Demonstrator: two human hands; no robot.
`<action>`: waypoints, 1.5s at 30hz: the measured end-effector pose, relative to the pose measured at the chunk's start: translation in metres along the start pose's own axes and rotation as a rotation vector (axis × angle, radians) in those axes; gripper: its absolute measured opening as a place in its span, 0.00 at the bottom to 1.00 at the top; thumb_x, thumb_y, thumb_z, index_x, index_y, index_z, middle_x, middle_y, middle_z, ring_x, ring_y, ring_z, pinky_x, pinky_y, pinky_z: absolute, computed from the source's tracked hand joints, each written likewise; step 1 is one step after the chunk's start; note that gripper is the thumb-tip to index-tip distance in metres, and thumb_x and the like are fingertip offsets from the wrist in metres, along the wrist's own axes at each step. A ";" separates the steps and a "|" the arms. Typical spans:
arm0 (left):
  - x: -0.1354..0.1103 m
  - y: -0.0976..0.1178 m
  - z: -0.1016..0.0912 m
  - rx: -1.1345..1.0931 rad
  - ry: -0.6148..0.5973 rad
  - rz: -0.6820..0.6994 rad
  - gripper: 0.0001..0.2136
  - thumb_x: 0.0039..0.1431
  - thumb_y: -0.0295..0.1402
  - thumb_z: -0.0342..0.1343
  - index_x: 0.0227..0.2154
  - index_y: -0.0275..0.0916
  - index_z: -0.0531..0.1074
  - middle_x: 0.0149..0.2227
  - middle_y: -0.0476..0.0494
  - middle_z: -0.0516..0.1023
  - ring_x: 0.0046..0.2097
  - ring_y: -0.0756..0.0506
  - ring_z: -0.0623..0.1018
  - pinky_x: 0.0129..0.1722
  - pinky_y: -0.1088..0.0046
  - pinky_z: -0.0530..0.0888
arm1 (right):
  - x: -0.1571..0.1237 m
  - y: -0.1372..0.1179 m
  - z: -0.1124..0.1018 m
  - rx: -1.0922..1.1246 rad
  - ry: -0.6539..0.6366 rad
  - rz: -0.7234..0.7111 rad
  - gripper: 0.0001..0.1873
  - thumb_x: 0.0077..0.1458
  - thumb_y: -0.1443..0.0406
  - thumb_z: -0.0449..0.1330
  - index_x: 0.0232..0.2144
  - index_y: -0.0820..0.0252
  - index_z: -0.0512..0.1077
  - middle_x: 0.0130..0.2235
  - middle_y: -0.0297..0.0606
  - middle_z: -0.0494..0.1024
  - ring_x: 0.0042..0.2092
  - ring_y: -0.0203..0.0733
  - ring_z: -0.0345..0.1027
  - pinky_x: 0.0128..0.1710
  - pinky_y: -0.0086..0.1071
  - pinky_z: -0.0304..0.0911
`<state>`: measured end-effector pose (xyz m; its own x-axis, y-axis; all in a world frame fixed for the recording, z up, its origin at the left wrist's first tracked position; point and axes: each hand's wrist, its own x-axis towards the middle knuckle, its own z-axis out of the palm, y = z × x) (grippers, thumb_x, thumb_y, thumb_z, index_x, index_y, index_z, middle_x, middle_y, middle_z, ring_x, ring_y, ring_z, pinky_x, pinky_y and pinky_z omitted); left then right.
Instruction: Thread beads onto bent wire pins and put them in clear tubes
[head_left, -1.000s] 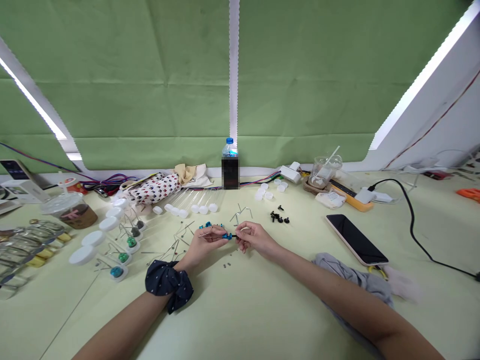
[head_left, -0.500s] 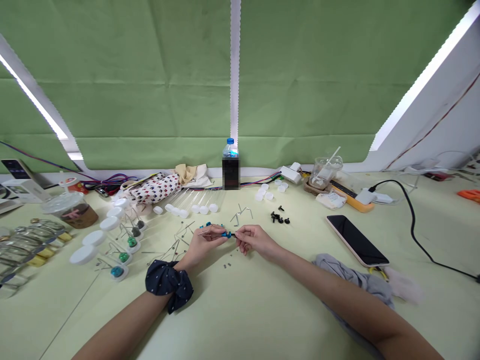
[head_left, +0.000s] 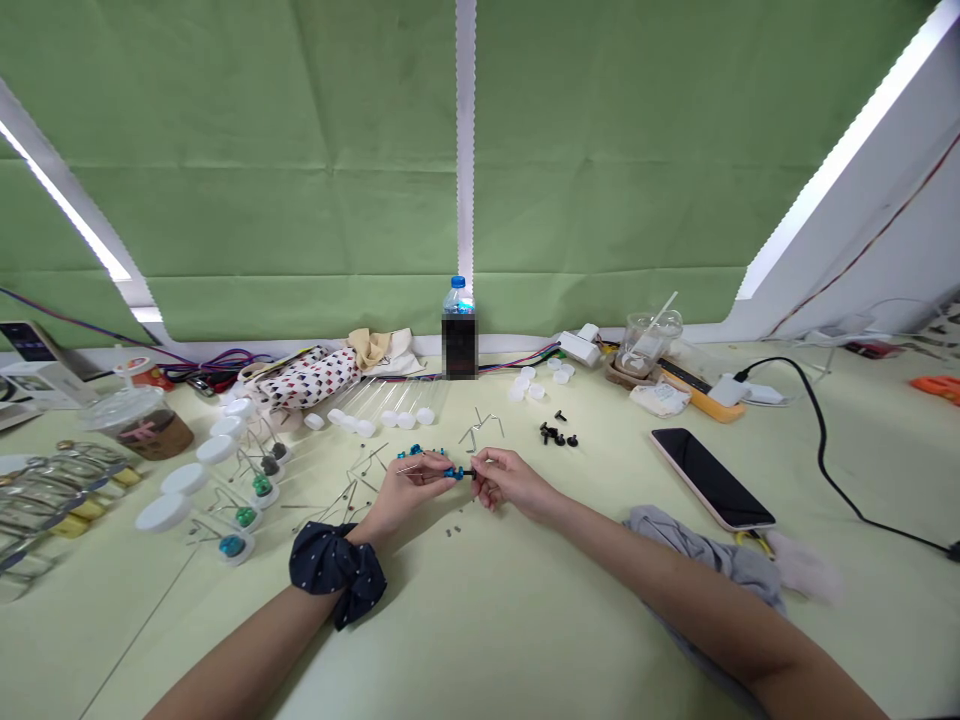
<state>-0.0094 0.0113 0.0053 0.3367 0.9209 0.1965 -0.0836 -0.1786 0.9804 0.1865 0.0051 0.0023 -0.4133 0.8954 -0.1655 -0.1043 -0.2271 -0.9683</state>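
My left hand (head_left: 411,488) is pinched on a small blue part (head_left: 451,472) with a thin metal rod sticking out to the left. My right hand (head_left: 504,478) meets it from the right, fingers closed on a short black screw (head_left: 468,472) that points into the blue part. Both hands hover just over the pale green table (head_left: 495,620). More blue parts (head_left: 417,451) lie just behind my left hand. A dark scrunchie (head_left: 336,570) sits on my left wrist.
Bent metal wires (head_left: 480,428), black screws (head_left: 556,434) and white caps (head_left: 534,384) lie behind the hands. Left: white lids (head_left: 186,478), green-topped pieces (head_left: 246,516). Right: a phone (head_left: 711,478), grey cloth (head_left: 697,556), black cable (head_left: 825,440). A water bottle (head_left: 459,330) stands at the back.
Almost nothing has moved; my hands stay together on the blue part and screw, with only slight shifts of the fingers and the view.
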 end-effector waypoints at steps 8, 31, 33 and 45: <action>0.000 -0.004 -0.002 -0.010 0.012 0.020 0.09 0.44 0.28 0.64 0.31 0.35 0.76 0.36 0.42 0.75 0.38 0.47 0.75 0.41 0.69 0.72 | -0.002 -0.002 0.000 -0.018 -0.048 -0.012 0.21 0.45 0.49 0.62 0.30 0.61 0.65 0.24 0.33 0.73 0.20 0.31 0.64 0.17 0.24 0.58; 0.001 -0.008 -0.005 -0.015 0.025 0.005 0.09 0.45 0.28 0.64 0.32 0.35 0.76 0.39 0.42 0.75 0.39 0.47 0.75 0.42 0.70 0.71 | -0.003 -0.004 0.003 -0.074 -0.056 0.003 0.22 0.47 0.48 0.59 0.29 0.62 0.64 0.24 0.33 0.72 0.19 0.30 0.64 0.16 0.23 0.57; 0.001 -0.008 -0.006 -0.020 0.025 0.009 0.09 0.45 0.28 0.64 0.32 0.35 0.76 0.39 0.41 0.74 0.40 0.47 0.75 0.43 0.69 0.72 | -0.003 -0.004 0.003 -0.081 -0.060 0.010 0.22 0.47 0.48 0.59 0.28 0.63 0.65 0.23 0.34 0.72 0.20 0.30 0.63 0.16 0.23 0.57; -0.001 -0.002 -0.002 -0.013 -0.026 0.002 0.07 0.45 0.28 0.64 0.30 0.34 0.76 0.36 0.42 0.75 0.39 0.47 0.75 0.42 0.70 0.72 | -0.002 -0.002 0.002 -0.057 -0.045 0.001 0.22 0.48 0.47 0.58 0.31 0.59 0.62 0.23 0.32 0.72 0.19 0.31 0.64 0.16 0.23 0.57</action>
<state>-0.0113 0.0114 0.0027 0.3612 0.9110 0.1989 -0.0963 -0.1757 0.9797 0.1853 0.0028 0.0048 -0.4536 0.8768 -0.1596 -0.0523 -0.2049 -0.9774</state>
